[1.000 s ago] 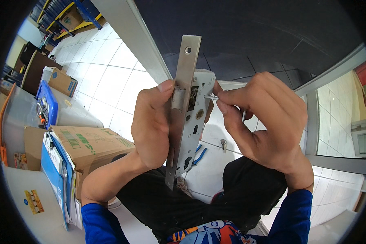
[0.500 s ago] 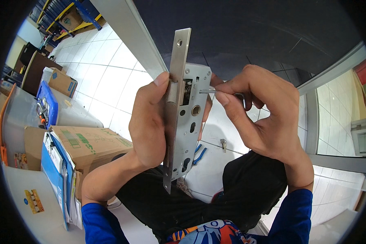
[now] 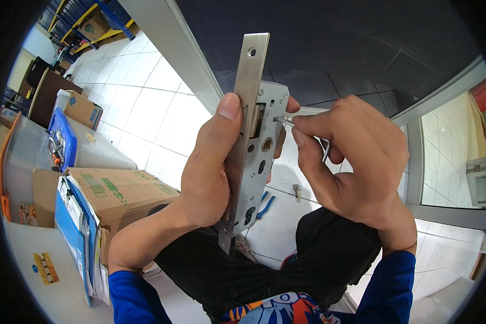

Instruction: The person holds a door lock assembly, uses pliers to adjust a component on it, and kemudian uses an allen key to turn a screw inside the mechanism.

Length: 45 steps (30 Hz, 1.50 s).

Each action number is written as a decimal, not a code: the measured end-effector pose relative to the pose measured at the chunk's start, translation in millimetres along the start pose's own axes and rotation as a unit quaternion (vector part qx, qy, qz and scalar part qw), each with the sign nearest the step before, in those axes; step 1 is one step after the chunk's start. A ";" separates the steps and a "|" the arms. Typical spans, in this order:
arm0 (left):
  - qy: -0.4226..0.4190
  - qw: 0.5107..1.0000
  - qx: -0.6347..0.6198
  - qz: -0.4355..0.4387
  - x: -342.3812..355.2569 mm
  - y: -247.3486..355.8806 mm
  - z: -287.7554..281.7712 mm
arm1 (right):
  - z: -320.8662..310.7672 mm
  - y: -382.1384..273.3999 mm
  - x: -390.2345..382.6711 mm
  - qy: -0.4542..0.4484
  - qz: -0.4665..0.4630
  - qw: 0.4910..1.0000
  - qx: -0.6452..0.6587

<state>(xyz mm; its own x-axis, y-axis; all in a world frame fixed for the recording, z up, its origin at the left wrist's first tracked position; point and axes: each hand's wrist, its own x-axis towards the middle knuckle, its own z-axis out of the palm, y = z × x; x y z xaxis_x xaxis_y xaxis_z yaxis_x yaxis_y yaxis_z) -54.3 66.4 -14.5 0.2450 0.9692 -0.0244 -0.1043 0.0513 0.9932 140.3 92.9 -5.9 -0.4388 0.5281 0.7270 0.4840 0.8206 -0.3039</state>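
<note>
My left hand (image 3: 208, 173) grips a metal mortise lock (image 3: 260, 167) upright in front of me. The thumb lies along its long faceplate (image 3: 252, 70), and the other fingers wrap behind the case, showing partly past its right edge. Pinched between thumb and forefinger of my right hand (image 3: 356, 162) is a thin bent hex key (image 3: 325, 150). Its tip meets the upper part of the lock case, beside a rectangular opening with inner parts. Whether the tip sits inside a hole is too small to tell.
Blue-handled pliers (image 3: 265, 207) and a small metal piece, perhaps a key or cylinder (image 3: 297, 191), lie on the tiled floor between my legs. At left stand a cardboard box (image 3: 121, 194), blue folders (image 3: 73, 227) and a plastic bin (image 3: 100, 151). A door frame (image 3: 173, 43) rises beyond.
The lock has shifted slightly right and leans more, its top to the right. My left thumb has slid with it; the latch bolt once beside it no longer shows. The hex key's angle has changed.
</note>
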 end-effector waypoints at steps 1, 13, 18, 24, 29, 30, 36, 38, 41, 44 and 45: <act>0.000 1.000 0.000 0.000 0.2 -0.9 -0.5 | -0.5 -1.5 -0.7 0.002 -0.003 1.000 -0.010; 0.010 1.000 0.000 0.009 -1.1 -1.8 2.8 | -0.2 -4.0 -0.5 -0.003 -0.045 0.998 -0.052; -0.035 0.999 -0.032 0.019 -0.8 -4.4 -2.6 | 0.9 -3.4 -1.6 -0.001 -0.041 0.998 -0.040; -0.047 0.998 -0.040 0.014 0.8 0.3 -3.9 | -2.2 0.2 -1.9 0.007 -0.044 0.998 -0.039; -0.068 0.996 -0.056 -0.001 -3.6 2.9 -6.5 | -5.2 -2.1 -0.9 0.018 -0.048 0.998 -0.031; -0.056 0.997 -0.043 -0.004 -4.2 3.9 -5.0 | -6.2 -3.1 -1.0 0.018 -0.048 0.998 -0.031; -0.012 0.999 -0.033 -0.005 -1.9 1.4 2.6 | -1.8 -4.2 -3.3 0.037 -0.069 0.996 -0.041; -0.021 0.999 -0.038 -0.006 -1.2 0.9 1.8 | 0.0 -5.8 -3.4 0.048 -0.078 0.994 -0.055; -0.022 0.999 -0.037 -0.008 -4.1 3.7 0.6 | 1.5 -9.7 -3.0 0.062 -0.093 0.991 -0.078; -0.020 0.999 -0.030 -0.004 -4.8 1.4 -2.1 | 1.4 -9.6 -3.0 0.059 -0.107 0.988 -0.093; -0.023 0.999 -0.025 0.000 -4.6 0.5 -2.6 | 1.6 -9.0 -2.8 0.056 -0.110 0.988 -0.096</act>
<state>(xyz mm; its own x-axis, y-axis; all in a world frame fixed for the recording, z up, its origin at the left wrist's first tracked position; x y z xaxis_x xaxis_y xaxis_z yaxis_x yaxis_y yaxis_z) -57.9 62.6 -14.2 0.2885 0.9573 -0.0185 -0.1523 0.0650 0.9862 136.0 84.4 -6.1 -0.4685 0.3054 0.8290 0.5261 0.8503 -0.0159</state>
